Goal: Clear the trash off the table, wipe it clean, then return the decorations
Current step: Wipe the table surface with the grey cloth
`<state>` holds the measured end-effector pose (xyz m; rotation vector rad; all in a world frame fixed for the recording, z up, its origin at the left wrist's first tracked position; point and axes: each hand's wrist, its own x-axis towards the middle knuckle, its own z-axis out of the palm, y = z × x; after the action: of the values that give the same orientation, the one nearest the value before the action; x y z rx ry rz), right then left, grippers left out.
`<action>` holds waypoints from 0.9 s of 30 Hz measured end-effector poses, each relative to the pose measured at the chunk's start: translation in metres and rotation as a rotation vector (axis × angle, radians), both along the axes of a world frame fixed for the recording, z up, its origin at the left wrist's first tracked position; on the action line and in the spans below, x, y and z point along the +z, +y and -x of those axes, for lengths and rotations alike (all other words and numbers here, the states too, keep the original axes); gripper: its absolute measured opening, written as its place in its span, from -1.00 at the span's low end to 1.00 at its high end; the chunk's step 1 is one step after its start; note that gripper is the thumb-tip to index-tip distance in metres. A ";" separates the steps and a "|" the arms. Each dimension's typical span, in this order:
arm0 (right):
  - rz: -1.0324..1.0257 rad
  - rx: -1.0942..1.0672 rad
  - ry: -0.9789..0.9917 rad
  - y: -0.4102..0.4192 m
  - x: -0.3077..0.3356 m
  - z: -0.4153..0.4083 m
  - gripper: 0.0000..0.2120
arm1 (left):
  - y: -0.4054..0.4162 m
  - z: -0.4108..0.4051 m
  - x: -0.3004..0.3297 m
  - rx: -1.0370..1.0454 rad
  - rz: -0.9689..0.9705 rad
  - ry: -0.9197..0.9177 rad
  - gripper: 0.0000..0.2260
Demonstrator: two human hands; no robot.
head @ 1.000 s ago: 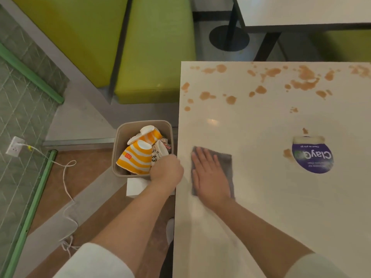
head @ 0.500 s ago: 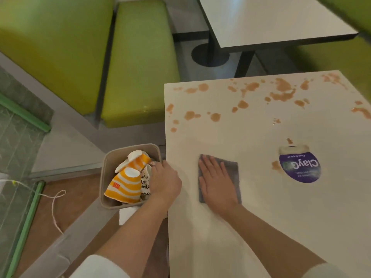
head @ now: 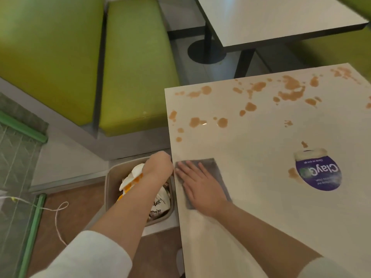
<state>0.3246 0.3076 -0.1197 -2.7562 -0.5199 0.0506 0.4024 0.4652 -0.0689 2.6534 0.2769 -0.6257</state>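
My right hand (head: 197, 183) lies flat, fingers spread, pressing a grey cloth (head: 211, 167) onto the white table (head: 261, 207) near its left edge. My left hand (head: 158, 167) is curled at the table's left edge, above the beige bin (head: 110, 181); whether it holds anything is hidden. The bin stands on the floor against the table and holds orange-striped paper cups (head: 130, 181) and crumpled wrappers (head: 158, 203). Brown spill stains (head: 289, 91) dot the far part of the table. A round purple sticker (head: 319, 173) is on the table to the right.
A green bench seat (head: 136, 67) stands beyond the bin, with a green backrest (head: 46, 53) to its left. Another white table (head: 277, 19) on a black pedestal is behind. A white cable (head: 58, 215) lies on the floor at left.
My right hand has slid the cloth left, up to the table's left edge. My left hand has shifted forward along that edge over the bin. The view has tilted.
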 end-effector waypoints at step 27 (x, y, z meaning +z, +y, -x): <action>0.051 -0.393 -0.041 0.022 -0.004 -0.129 -0.56 | 0.032 -0.076 -0.033 0.230 0.496 -0.033 -0.87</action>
<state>0.4534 0.3295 -0.1234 -2.8605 0.0209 -0.0878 0.4787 0.4969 -0.1016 2.1183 0.3581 -0.4980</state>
